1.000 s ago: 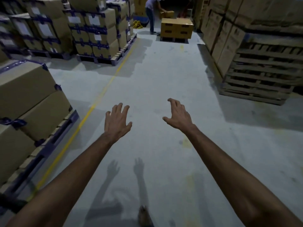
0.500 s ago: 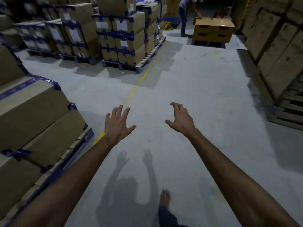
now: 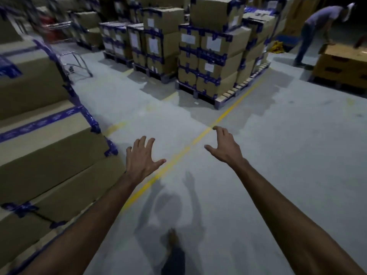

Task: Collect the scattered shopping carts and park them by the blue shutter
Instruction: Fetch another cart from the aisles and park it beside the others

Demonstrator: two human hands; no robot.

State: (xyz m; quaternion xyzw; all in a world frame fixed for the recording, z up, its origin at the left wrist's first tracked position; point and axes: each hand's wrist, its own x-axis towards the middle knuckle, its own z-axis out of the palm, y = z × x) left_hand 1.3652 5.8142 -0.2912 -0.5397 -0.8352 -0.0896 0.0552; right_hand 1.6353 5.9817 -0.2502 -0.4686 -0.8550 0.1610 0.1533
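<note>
Both arms reach forward over the grey warehouse floor. My left hand [image 3: 142, 157] has its fingers spread and holds nothing. My right hand [image 3: 225, 148] is likewise empty with fingers apart. A metal shopping cart [image 3: 76, 63] shows partly at the far left, half hidden behind a stack of boxes. A second cart with red parts [image 3: 53, 29] stands blurred further back. No blue shutter is in view.
Taped cardboard boxes [image 3: 39, 139] on a pallet stand close at my left. More box pallets [image 3: 210, 62] fill the middle distance. A yellow floor line [image 3: 178, 155] runs under my hands. A person [image 3: 317, 30] bends over boxes [image 3: 341, 64] at the far right.
The view has swung left and moved forward. The pallets and the person have shifted right in the frame, and a shopping cart has come into sight at the left. Both hands stay empty.
</note>
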